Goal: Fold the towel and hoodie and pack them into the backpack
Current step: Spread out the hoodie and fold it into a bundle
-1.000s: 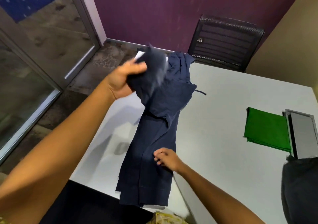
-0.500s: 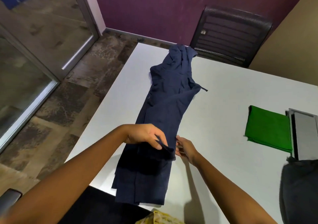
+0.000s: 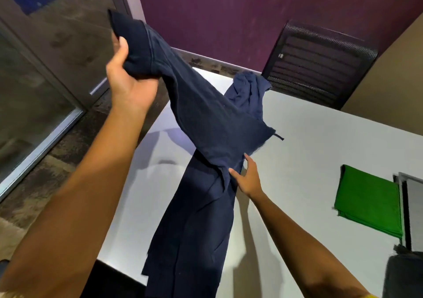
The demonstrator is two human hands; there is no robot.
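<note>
A navy hoodie (image 3: 196, 217) lies lengthwise on the white table (image 3: 309, 151), its hem hanging over the near edge and its hood bunched at the far end. My left hand (image 3: 130, 80) grips the cuff of one sleeve and holds it high above the table's left side, the sleeve stretched taut. My right hand (image 3: 248, 178) presses flat with spread fingers on the hoodie's right side near the armpit. A folded green towel (image 3: 368, 199) rests on the table at the right. A dark backpack (image 3: 405, 275) shows partly at the bottom right corner.
A black mesh chair (image 3: 320, 62) stands behind the table's far edge against a purple wall. A grey flat device (image 3: 412, 208) lies beside the towel at the right edge. A glass partition and patterned floor are on the left.
My left hand has lifted from the hoodie's middle up and to the left, pulling a sleeve out taut. My right hand has shifted slightly further up the hoodie's right side.
</note>
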